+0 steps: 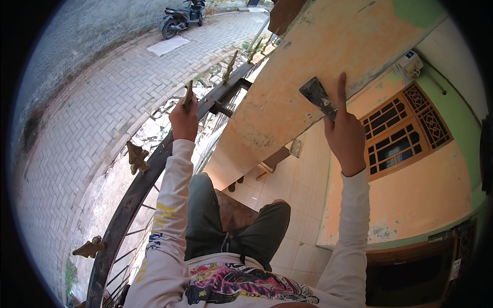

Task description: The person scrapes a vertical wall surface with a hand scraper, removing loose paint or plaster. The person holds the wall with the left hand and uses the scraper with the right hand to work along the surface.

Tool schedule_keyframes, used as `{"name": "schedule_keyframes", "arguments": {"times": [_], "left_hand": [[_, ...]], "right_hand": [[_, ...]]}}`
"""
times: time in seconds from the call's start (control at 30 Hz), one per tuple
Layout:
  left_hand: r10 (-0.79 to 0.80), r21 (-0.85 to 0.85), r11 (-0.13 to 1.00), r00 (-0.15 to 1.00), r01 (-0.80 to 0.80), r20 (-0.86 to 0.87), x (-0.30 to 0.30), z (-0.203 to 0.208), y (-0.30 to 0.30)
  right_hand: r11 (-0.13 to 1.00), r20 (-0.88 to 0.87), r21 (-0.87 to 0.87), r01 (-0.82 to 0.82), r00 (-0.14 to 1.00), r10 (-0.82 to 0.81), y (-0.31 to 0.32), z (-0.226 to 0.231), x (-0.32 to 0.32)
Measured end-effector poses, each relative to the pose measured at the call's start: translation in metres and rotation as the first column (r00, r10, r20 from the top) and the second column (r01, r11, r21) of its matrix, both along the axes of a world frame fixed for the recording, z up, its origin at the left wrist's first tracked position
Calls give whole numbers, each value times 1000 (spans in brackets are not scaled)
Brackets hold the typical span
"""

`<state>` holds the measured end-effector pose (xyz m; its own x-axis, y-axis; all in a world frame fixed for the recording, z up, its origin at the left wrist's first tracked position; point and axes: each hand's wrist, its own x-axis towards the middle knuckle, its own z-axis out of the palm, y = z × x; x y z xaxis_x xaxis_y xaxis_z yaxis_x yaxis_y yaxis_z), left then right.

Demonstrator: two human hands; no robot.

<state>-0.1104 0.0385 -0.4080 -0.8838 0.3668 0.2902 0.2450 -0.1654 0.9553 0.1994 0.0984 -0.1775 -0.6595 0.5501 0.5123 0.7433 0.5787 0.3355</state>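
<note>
My left hand [184, 119] is closed around a gold spear-shaped finial [188, 92] on top of the dark metal fence rail [163, 154]. In my right hand [345, 138] is a paint scraper [316, 94] with a wide, dark, stained blade. Its handle is mostly hidden in my fingers, while the index finger stretches out along the wall. The blade lies at the face of the orange painted wall [287, 87], where the paint is worn and patchy; whether it touches cannot be told.
More gold finials [137, 156] stick up along the rail. Below me are a brown board [233, 208] between my legs and a tiled floor [303, 205]. A wooden-framed window [400, 136] is at the right. Beyond the fence, a motorcycle [181, 19] stands on a paved lane [97, 97].
</note>
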Motion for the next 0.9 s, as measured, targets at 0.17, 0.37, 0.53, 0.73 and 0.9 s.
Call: {"name": "schedule_keyframes", "arguments": {"times": [0.17,0.37,0.53,0.73,0.9], "left_hand": [[-7,2,1000,1000,7,15,1,0,0],[3,-10,1000,1000,-3,-5,-1,0,0],[0,8,1000,1000,0,1,-2,-3,2],[16,0,1000,1000,-16,1,-2,-4,4],[6,-25,1000,1000,-6,5,-5,-7,4]], "right_hand": [[999,-18,-11,30,999,-30,-1,0,-2],[1000,-32,-12,15,999,-16,0,-1,-2],[1000,-34,-18,26,999,-26,-1,-1,-2],[1000,-39,-6,8,999,-8,0,-1,-1],[999,-44,-52,-2,999,0,-1,0,-2]]}}
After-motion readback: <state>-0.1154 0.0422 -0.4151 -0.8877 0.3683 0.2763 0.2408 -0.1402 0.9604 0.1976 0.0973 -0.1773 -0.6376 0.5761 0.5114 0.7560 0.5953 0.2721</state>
